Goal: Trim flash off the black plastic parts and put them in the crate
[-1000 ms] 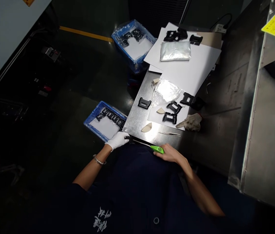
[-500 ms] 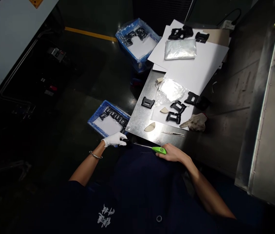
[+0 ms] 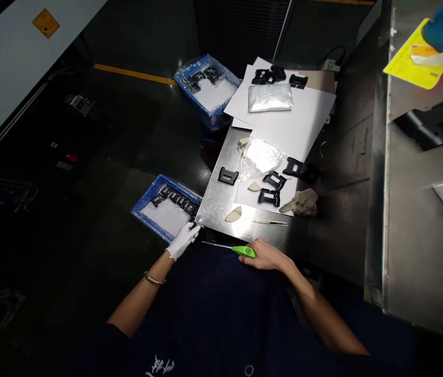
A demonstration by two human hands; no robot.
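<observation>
My left hand, in a white glove, is closed at the near right edge of a blue bin, beside the table corner; what its fingers hold is too dark and small to make out. Several black plastic parts lie on white paper inside that bin. My bare right hand grips the green handle of a knife, whose thin blade points left, just off the near edge of the metal table. Black frame-shaped parts rest on the table.
On the table are a beige curved piece, thin metal tools, a soiled glove, crumpled plastic and a plastic-wrapped pack. A second blue bin stands behind; a metal surface lies right.
The view has turned, showing more of the right-hand surface. My left hand has moved up to the blue bin's edge, near the table corner. The knife stays in my right hand.
</observation>
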